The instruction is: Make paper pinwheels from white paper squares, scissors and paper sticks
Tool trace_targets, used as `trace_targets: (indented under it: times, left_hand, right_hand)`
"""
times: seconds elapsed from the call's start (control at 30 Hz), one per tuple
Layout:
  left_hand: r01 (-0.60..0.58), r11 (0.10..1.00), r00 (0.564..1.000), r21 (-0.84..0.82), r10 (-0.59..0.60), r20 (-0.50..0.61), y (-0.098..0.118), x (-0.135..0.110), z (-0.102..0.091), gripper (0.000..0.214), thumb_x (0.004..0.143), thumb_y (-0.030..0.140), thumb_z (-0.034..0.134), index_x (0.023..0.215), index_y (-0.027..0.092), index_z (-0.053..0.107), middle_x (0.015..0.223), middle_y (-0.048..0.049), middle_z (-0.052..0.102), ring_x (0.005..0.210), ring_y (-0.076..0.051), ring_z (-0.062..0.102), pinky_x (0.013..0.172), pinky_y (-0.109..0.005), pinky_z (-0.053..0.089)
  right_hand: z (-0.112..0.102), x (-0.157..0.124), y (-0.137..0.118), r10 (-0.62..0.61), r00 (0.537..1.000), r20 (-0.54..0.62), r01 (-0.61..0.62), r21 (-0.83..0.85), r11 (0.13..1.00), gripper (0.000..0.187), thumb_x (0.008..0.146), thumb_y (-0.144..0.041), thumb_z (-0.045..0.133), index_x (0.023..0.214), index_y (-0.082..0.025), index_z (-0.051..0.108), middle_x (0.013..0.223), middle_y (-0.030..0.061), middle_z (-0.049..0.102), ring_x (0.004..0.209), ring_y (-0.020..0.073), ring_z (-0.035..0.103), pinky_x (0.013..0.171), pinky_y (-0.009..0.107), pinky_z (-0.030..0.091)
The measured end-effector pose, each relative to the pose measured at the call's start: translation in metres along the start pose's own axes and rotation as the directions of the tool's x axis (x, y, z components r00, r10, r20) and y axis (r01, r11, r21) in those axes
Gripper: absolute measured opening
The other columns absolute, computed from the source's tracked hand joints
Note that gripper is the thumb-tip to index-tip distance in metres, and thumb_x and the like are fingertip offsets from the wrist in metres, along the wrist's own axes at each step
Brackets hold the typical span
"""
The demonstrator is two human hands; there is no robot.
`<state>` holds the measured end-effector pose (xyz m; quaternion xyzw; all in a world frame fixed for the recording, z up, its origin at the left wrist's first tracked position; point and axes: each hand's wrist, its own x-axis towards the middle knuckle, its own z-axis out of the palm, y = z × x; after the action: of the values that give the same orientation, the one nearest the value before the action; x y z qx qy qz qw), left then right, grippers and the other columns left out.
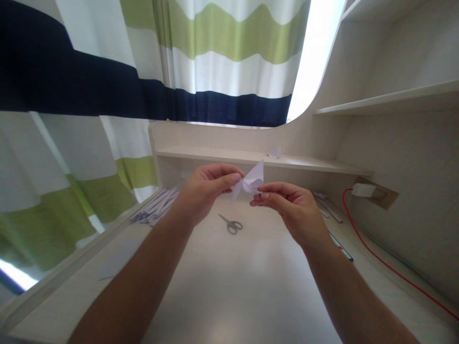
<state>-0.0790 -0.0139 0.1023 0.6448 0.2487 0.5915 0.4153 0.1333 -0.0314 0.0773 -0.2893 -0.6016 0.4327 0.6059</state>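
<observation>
A small white folded paper piece [253,179] with pointed, wing-like corners is held up above the desk. My left hand [211,186] pinches its left side between thumb and fingers. On its right lower edge, my right hand [287,203] also grips it with thumb and fingertips. Part of the paper is hidden by the fingers, so the exact fold is hard to make out. Below the hands, grey scissors [232,226] lie on the white desk [229,286], apart from both hands.
Several paper strips [156,206] are piled at the left, near a flat paper sheet [120,258]. More strips [328,206] and a phone [340,246] lie at the right. A red cable [376,258] runs from a white charger [364,190]. Another folded paper [274,152] rests on the shelf [222,154].
</observation>
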Motion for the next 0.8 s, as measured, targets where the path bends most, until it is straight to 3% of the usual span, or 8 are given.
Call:
trace_targets:
  times: [0.2,0.4,0.57,0.8]
  left_hand:
    - [-0.204,0.967,0.97,0.154,0.221,-0.102,-0.009,-0.003,0.006,0.02,0.081,0.025,0.087,0.1,0.023,0.082,0.09,-0.0032,0.08,0.077,-0.015,0.073,0.068,-0.025,0.057]
    - [-0.179,0.962,0.973,0.207,0.204,-0.109,-0.007,-0.005,0.013,0.019,0.077,0.024,0.087,0.093,0.019,0.078,0.089,-0.0049,0.08,0.081,-0.019,0.075,0.07,-0.028,0.059]
    - [-0.225,0.927,0.957,0.299,0.268,-0.109,-0.004,-0.007,0.018,0.012,0.079,0.021,0.085,0.088,0.02,0.076,0.087,-0.003,0.079,0.081,-0.018,0.075,0.074,-0.028,0.06]
    - [-0.205,0.944,0.973,0.257,0.226,-0.053,-0.008,-0.01,0.023,0.009,0.082,0.023,0.085,0.089,0.02,0.08,0.085,-0.0026,0.081,0.078,-0.017,0.075,0.074,-0.028,0.06]
  right_hand:
    - [-0.001,0.001,0.002,0.035,0.999,0.034,-0.038,0.109,0.993,0.012,0.078,-0.024,0.091,0.089,-0.021,0.086,0.083,0.0054,0.085,0.074,0.0212,0.082,0.086,0.041,0.068]
    - [0.002,0.0,0.002,0.038,0.999,0.019,-0.04,0.114,0.993,0.015,0.076,-0.026,0.092,0.088,-0.02,0.085,0.084,0.0063,0.085,0.074,0.0224,0.082,0.085,0.043,0.068]
    - [0.002,0.0,0.004,0.025,1.0,0.008,-0.026,0.109,0.994,0.014,0.078,-0.027,0.091,0.09,-0.021,0.086,0.085,0.0059,0.086,0.075,0.0223,0.082,0.086,0.042,0.067]
    - [0.003,0.0,0.005,0.036,0.998,-0.042,-0.027,0.197,0.98,0.014,0.078,-0.025,0.091,0.09,-0.021,0.084,0.084,0.0055,0.086,0.078,0.0216,0.083,0.088,0.04,0.067]
